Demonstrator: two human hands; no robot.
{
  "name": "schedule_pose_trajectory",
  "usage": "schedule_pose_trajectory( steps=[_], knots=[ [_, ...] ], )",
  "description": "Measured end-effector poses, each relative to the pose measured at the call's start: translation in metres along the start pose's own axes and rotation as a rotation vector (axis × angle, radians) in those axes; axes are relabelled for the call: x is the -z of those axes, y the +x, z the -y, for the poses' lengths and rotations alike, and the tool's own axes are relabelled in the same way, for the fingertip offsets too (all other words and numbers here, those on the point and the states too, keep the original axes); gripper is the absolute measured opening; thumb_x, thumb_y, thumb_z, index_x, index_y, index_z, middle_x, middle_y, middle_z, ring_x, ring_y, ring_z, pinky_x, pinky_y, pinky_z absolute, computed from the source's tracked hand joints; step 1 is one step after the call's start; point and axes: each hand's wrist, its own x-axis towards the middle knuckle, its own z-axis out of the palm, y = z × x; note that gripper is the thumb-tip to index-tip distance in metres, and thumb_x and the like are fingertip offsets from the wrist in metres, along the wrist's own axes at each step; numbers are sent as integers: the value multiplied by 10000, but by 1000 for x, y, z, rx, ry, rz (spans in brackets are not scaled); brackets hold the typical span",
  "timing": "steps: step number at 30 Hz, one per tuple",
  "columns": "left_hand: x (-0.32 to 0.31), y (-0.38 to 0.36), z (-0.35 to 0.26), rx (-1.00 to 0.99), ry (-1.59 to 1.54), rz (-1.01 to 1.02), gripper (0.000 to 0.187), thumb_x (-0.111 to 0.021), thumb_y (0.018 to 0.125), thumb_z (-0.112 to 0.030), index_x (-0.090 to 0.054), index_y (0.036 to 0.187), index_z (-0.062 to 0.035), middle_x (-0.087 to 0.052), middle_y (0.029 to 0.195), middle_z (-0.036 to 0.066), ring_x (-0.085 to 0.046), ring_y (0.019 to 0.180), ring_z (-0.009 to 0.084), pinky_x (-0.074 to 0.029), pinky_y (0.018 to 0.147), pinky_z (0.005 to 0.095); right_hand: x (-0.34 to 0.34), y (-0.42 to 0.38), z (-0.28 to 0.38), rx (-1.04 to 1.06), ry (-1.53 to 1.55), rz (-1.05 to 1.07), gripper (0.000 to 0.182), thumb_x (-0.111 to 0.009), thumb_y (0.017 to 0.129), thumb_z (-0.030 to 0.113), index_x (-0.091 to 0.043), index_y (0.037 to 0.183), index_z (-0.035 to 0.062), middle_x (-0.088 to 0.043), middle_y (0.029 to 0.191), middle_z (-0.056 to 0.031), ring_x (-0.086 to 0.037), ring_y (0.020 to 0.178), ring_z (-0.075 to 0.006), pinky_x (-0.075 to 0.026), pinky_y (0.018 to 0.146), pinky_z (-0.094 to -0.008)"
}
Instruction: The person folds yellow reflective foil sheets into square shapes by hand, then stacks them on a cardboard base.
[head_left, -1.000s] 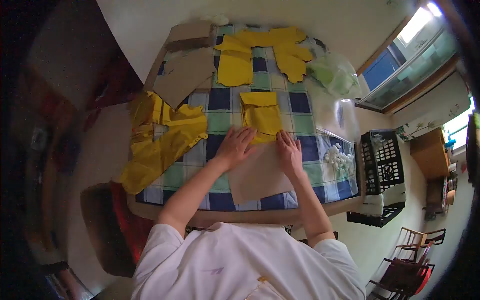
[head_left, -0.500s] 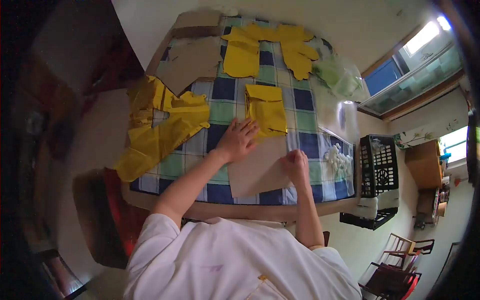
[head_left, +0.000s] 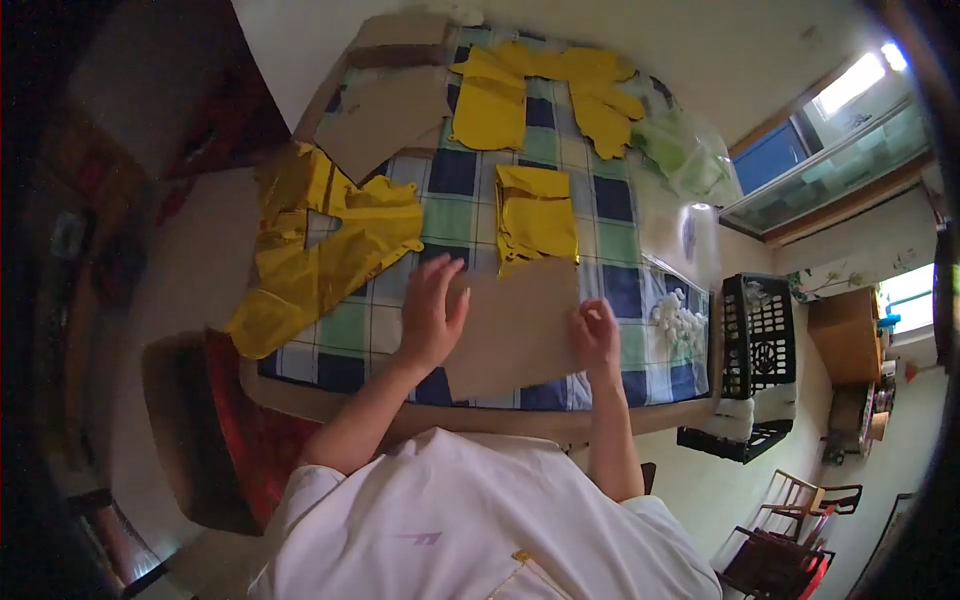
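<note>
A flat cardboard sheet (head_left: 515, 335) lies at the near side of the checked cloth (head_left: 450, 215). Its far edge meets a folded yellow foil piece (head_left: 538, 215). My left hand (head_left: 433, 312) is at the sheet's left edge with fingers spread and nothing in it. On the right edge, my right hand (head_left: 596, 335) has its fingers curled in; whether they pinch the cardboard is too small to tell. A large yellow foil shape (head_left: 340, 240) lies to the left, and another yellow foil shape (head_left: 490, 100) is spread at the far side.
Cardboard pieces (head_left: 385, 120) lie at the far left of the table. Clear plastic (head_left: 685, 160) and a heap of small white items (head_left: 680, 320) are on the right. A black crate (head_left: 758, 335) stands beyond the table's right edge, with chairs (head_left: 780, 550) at the lower right.
My left hand has moved left off the foil and the middle of the cardboard to its left edge. The cardboard has shifted slightly left at its near end. My right hand has barely moved.
</note>
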Motion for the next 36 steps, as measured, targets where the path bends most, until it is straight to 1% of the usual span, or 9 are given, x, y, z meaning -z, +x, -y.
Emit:
schedule_pose_trajectory(
  steps=[3, 6, 9, 12, 18, 26, 29, 31, 36],
  knots=[
    [3, 23, -14, -107, 47, -36, 427, -628, 816, -120, -492, 1215, -57, -495, 1212, 159, -446, 1164, 350, -361, 965, 466, 1, 32, 1, 229, -2, -108, 128, -601, 861, 49, -497, 937, 51, -563, 754, 0, -503, 692, -66, -397, 568, -211],
    [-17, 36, -17, -232, 87, 120, 417, -614, 835, -169, -511, 1224, -59, -474, 1274, 161, -409, 1227, 350, -329, 1010, 471, 9, 59, -7, 126, -147, -183, 127, -591, 868, 54, -494, 948, 44, -584, 784, -6, -509, 711, -64, -398, 613, -194],
    [-58, 21, 6, -236, 129, 283, 398, -598, 845, -228, -545, 1202, -62, -467, 1294, 156, -393, 1247, 340, -303, 1037, 473, 20, 68, -21, 199, -263, -235, 170, -603, 851, 73, -523, 996, 35, -616, 915, -72, -561, 803, -142, -452, 722, -273],
    [-66, 8, 9, -258, 199, 354, 402, -595, 837, -269, -568, 1183, -66, -469, 1297, 149, -382, 1252, 324, -286, 1052, 471, 0, 55, 7, 559, -907, -373, 314, -615, 818, 47, -543, 1124, 41, -578, 1112, -152, -541, 1038, -284, -429, 897, -382],
    [-64, 1, -4, -228, 258, 330, 419, -620, 809, -286, -574, 1167, -72, -474, 1289, 141, -373, 1249, 306, -285, 1047, 471, -12, 42, -12, 616, -1198, -71, 412, -523, 874, 166, -495, 1276, 78, -440, 1353, -160, -383, 1274, -339, -293, 1052, -475],
    [-63, 14, -10, -221, 247, 317, 339, -630, 809, -244, -583, 1108, -91, -518, 1223, 129, -449, 1172, 312, -361, 970, 476, -14, 37, -11, 596, -1206, -118, 412, -516, 890, 189, -496, 1296, 123, -437, 1372, -133, -372, 1300, -290, -263, 1075, -465],
    [-68, 62, 7, -68, 141, 428, 252, -618, 812, -210, -615, 1020, -67, -587, 1086, 134, -517, 1061, 325, -414, 908, 445, -12, 39, -15, 584, -1184, -102, 421, -499, 884, 169, -480, 1300, 100, -425, 1374, -157, -359, 1304, -306, -250, 1079, -479],
    [-74, 107, 19, -143, 175, 256, 140, -583, 824, -182, -636, 867, -60, -598, 880, 113, -550, 896, 324, -443, 786, 431, -11, 39, -14, 581, -1178, -94, 425, -493, 882, 160, -473, 1300, 86, -417, 1375, -174, -352, 1305, -319, -244, 1080, -488],
    [-93, 170, 46, -181, 188, 229, 174, -552, 845, -144, -638, 954, -40, -598, 961, 129, -549, 952, 325, -455, 812, 439, -14, 36, -9, 574, -1159, -101, 425, -502, 886, 173, -471, 1298, 76, -409, 1378, -186, -348, 1304, -334, -243, 1077, -499]
  ],
)
